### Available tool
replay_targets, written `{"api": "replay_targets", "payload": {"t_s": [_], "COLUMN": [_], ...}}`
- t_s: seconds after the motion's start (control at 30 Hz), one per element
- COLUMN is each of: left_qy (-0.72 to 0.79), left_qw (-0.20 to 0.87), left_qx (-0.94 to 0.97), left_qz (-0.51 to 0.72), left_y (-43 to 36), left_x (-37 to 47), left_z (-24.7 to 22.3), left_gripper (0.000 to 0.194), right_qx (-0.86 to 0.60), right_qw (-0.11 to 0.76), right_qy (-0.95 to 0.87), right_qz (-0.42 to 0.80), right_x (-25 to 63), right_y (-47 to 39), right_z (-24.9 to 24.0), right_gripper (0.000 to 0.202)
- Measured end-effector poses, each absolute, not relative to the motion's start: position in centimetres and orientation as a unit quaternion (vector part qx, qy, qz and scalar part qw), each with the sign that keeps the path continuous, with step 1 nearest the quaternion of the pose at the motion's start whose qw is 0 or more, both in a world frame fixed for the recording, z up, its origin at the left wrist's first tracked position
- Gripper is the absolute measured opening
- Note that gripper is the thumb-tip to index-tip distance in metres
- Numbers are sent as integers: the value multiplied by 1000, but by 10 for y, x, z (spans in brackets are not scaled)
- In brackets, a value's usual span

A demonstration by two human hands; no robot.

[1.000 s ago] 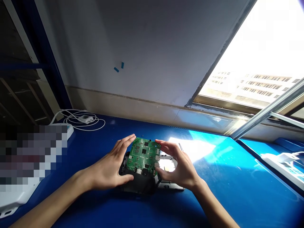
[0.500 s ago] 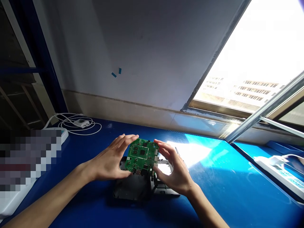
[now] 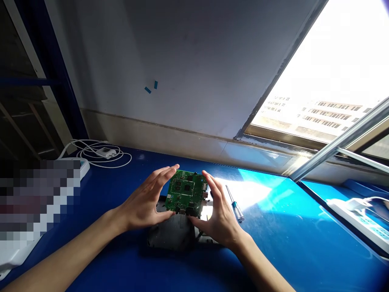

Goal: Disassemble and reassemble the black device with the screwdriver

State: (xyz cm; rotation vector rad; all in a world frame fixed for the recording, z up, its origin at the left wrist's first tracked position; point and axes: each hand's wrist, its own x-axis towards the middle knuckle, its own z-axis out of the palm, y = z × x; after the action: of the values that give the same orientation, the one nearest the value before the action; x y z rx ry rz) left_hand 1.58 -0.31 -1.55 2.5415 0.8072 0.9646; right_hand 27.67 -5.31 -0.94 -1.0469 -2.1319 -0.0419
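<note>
A green circuit board (image 3: 187, 188) with dark chips and metal ports is held up, tilted, between both hands. My left hand (image 3: 148, 200) grips its left side, thumb at the lower edge and fingers at the upper corner. On the opposite side my right hand (image 3: 220, 213) holds it the same way, thumb below and fingertips at the top right corner. Beneath the board lies a black plastic casing (image 3: 170, 234), open side up. A lighter casing part (image 3: 208, 238) beside it is mostly hidden behind my right hand.
A screwdriver (image 3: 235, 204) with a clear blue handle lies right of my hands on the blue table (image 3: 285, 243). A white charger (image 3: 105, 152) with coiled cable sits back left. White power strips (image 3: 358, 217) stand at right and left. A metal bar (image 3: 340, 142) slants across the right.
The board and both hands have risen slightly and shifted a little right in view. My right hand has closed in on the board's edge, and the screwdriver now shows fully.
</note>
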Motion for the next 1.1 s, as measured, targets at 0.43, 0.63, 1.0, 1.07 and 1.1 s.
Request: {"api": "replay_targets", "payload": {"t_s": [0.43, 0.63, 1.0, 1.07, 1.1], "left_qy": [279, 250, 214, 220, 221], "left_qw": [157, 84, -46, -34, -23], "left_qx": [879, 894, 910, 908, 906], "left_qz": [353, 362, 352, 356, 359], "left_y": [-3, -3, -10, -10, -10], "left_x": [18, 22, 25, 26, 26], "left_z": [-19, -21, -16, -18, -19], "left_gripper": [123, 138, 98, 96, 97], "right_qx": [-418, -406, -379, -370, -365], "right_qw": [384, 382, 347, 343, 344], "right_qy": [-823, -830, -842, -848, -852], "right_qz": [-15, -36, -164, -165, -152], "right_x": [278, 275, 257, 256, 256], "right_y": [-51, -53, -59, -61, -62], "right_z": [-12, -14, -12, -12, -12], "right_gripper": [113, 118, 111, 111, 111]}}
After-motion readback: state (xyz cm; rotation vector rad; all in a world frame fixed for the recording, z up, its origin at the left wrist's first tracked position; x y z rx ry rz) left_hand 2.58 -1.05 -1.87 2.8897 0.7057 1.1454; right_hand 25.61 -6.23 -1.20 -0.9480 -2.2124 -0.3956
